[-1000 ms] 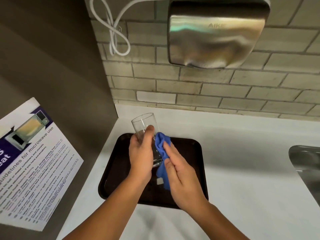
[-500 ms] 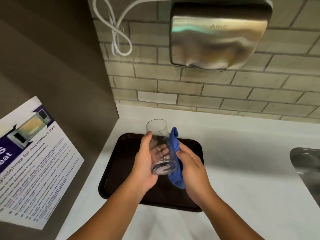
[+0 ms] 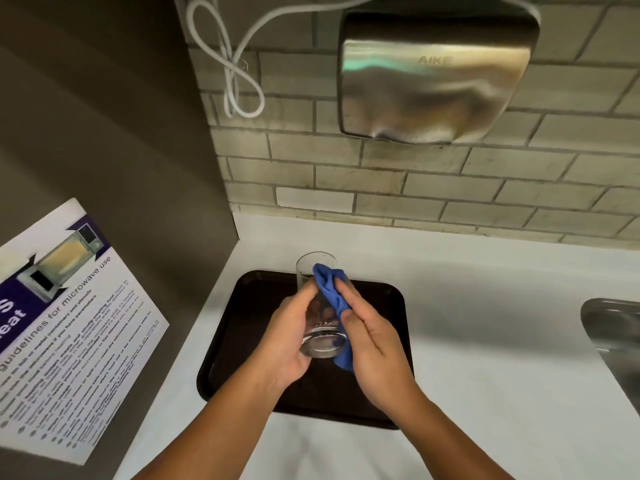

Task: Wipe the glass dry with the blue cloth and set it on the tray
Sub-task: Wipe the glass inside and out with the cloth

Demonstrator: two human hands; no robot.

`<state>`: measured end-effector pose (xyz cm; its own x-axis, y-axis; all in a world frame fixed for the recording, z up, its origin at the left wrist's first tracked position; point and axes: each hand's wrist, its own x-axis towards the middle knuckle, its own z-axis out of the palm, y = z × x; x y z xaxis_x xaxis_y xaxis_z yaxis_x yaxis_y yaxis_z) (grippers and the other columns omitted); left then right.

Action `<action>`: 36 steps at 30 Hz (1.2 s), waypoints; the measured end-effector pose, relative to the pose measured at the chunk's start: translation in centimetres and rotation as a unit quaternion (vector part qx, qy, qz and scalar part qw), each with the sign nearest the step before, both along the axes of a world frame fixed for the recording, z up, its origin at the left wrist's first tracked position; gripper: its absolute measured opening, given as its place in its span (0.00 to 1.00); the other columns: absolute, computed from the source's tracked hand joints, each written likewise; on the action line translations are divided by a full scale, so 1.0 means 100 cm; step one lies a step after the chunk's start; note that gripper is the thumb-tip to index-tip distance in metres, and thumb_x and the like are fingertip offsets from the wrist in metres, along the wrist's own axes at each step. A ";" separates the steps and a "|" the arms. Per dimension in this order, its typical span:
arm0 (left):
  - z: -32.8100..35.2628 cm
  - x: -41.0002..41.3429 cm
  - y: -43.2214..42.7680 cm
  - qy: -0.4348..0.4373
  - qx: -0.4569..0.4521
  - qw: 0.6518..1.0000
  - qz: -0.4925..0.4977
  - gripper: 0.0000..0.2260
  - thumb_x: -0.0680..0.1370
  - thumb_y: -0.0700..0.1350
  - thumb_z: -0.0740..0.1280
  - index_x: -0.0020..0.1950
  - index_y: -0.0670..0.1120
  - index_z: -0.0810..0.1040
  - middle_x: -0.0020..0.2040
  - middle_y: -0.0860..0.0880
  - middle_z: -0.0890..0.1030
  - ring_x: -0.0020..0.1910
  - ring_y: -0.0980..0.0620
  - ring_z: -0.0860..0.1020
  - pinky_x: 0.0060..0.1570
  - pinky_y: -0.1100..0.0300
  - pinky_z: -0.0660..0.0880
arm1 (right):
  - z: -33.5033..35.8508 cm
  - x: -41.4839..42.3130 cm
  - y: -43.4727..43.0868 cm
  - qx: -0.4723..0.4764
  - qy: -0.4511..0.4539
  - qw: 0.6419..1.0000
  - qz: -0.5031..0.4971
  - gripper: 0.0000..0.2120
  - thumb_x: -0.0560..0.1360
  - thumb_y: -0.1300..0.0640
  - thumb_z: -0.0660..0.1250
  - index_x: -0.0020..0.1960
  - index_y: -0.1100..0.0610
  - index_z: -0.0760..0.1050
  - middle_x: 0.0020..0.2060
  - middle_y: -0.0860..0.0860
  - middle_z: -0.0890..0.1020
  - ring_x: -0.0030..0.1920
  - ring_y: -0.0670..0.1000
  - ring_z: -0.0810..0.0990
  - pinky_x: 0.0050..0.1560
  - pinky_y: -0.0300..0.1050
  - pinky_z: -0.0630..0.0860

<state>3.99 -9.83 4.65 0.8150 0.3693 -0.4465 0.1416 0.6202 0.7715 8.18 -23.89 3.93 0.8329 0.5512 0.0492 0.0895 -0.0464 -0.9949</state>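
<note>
A clear drinking glass (image 3: 320, 341) is held in the air above the dark brown tray (image 3: 239, 327), tilted with its mouth toward the wall. My left hand (image 3: 287, 341) wraps around the glass from the left. My right hand (image 3: 372, 344) presses the blue cloth (image 3: 330, 289) against the glass's right side; the cloth reaches up to the rim and hangs down past the base. The tray lies flat on the white counter (image 3: 485, 341) with nothing resting on it.
A steel hand dryer (image 3: 436, 77) hangs on the tiled wall above, with a looped white cable (image 3: 239, 81) to its left. A brown side panel at left carries a microwave-use poster (image 3: 65, 327). A steel sink (image 3: 616, 341) sits at the counter's right edge.
The cloth has slid up the glass's right side and now bunches over the rim. My left hand has turned the glass slightly, and both hands stay over the tray.
</note>
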 end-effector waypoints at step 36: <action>-0.009 -0.001 0.001 0.006 0.092 0.996 -0.013 0.23 0.76 0.58 0.74 0.65 0.47 0.85 0.58 0.41 0.91 0.55 0.42 0.91 0.55 0.45 0.87 | -0.005 0.043 0.010 0.121 0.221 0.965 -0.072 0.18 0.87 0.64 0.61 0.63 0.50 0.87 0.58 0.56 0.91 0.57 0.57 0.90 0.55 0.49 0.86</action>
